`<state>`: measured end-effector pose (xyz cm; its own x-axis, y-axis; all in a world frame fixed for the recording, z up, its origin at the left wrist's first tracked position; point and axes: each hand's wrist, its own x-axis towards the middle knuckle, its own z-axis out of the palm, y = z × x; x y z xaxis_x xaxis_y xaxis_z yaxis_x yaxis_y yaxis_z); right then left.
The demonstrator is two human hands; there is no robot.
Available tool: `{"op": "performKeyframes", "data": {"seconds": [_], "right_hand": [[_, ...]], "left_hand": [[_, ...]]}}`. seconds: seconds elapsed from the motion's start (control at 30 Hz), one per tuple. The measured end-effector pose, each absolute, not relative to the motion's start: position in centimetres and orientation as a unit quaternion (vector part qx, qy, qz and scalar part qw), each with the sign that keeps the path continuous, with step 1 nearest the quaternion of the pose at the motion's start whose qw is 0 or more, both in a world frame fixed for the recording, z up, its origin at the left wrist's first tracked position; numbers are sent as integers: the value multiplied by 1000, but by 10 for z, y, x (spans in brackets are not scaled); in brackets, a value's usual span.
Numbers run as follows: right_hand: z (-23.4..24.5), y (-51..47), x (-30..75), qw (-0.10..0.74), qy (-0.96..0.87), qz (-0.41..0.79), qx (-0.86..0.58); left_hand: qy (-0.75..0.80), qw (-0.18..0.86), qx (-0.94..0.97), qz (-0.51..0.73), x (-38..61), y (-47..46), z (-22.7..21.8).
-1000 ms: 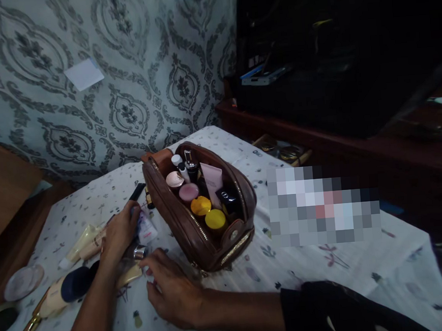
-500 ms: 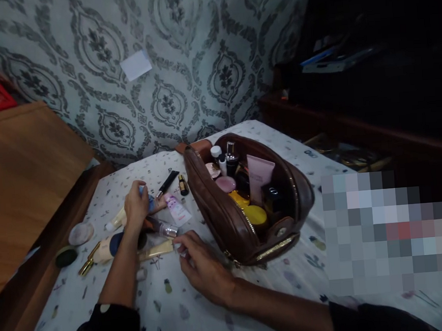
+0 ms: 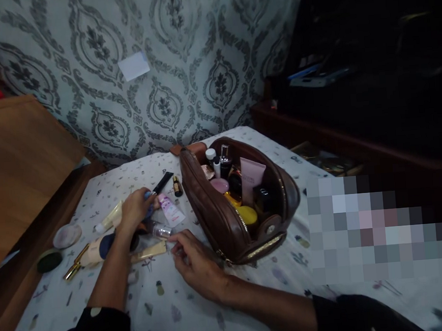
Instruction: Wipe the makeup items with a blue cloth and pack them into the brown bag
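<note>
A flat pale-yellow tube point(image 3: 149, 251) lies crosswise, right end toward the right hand point(image 3: 198, 265), its curled fingers apart; the left hand's point(image 3: 135, 210) grip I cannot tell.

Head-worn view, facing forward and down, near the tabletop point(image 3: 162, 320)

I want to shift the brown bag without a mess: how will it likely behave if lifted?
The brown bag will probably feel fairly heavy, since containers crowd inside. Its sides may flex, as the leather-like wall curves and bulges. If tilted, it could spill things like the upright pink tube, because its top is wide open.
</note>
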<state>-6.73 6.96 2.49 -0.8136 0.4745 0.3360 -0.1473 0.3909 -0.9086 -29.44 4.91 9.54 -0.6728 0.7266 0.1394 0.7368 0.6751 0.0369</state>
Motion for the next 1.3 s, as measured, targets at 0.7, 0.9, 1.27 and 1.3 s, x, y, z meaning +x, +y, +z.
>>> {"op": "performKeyframes", "data": {"seconds": [0.7,0.9,1.27,1.3], "right_hand": [[24,71,-67,265,-783,551,-113],[26,72,-67,264,-782,553,-116],[30,71,-63,253,-776,566,-119],[30,72,-63,250,-775,568,-121]], "left_hand": [[-909,96,-403,48,-277,56,89],[-911,90,-399,47,-277,56,88],[-931,79,-355,-26,-283,55,100],[-932,79,-353,-29,-282,55,102]]}}
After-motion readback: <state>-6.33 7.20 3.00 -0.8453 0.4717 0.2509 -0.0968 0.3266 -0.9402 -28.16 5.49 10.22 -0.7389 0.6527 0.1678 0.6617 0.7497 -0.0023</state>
